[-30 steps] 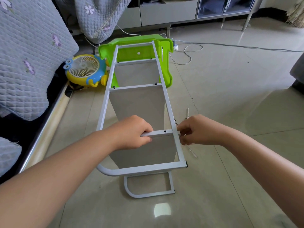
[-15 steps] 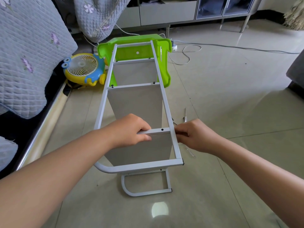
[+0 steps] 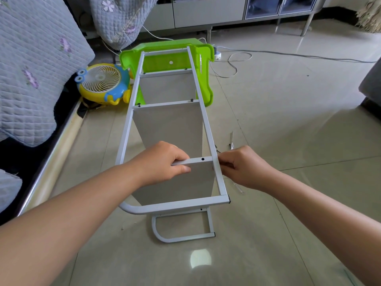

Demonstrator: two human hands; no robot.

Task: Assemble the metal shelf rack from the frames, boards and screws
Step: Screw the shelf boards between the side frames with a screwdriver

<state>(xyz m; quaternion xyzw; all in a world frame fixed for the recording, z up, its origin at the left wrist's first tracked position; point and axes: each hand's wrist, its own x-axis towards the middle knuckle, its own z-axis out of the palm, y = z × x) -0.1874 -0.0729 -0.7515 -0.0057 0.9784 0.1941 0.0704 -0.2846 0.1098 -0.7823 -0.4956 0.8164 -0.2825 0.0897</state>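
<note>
On the tiled floor, at six o'clock from the green stool [image 3: 165, 58], lies the rack [image 3: 208, 129]; the left hand [image 3: 162, 164] grips its nearest board [image 3: 193, 178], and the right hand [image 3: 245, 168] pinches the side rail.

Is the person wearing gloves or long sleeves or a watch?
No. The left hand and right hand are bare, without gloves. Both forearms are bare too as far as the picture shows, so no sleeves appear. No watch, ring or bracelet shows.

Your floor [image 3: 288, 124], glossy beige tile, carries: white rack frame [image 3: 165, 238] (on its side), green plastic stool [image 3: 206, 79], toy fan [image 3: 103, 83], screwdriver [image 3: 232, 141], white cable [image 3: 233, 67].
</note>
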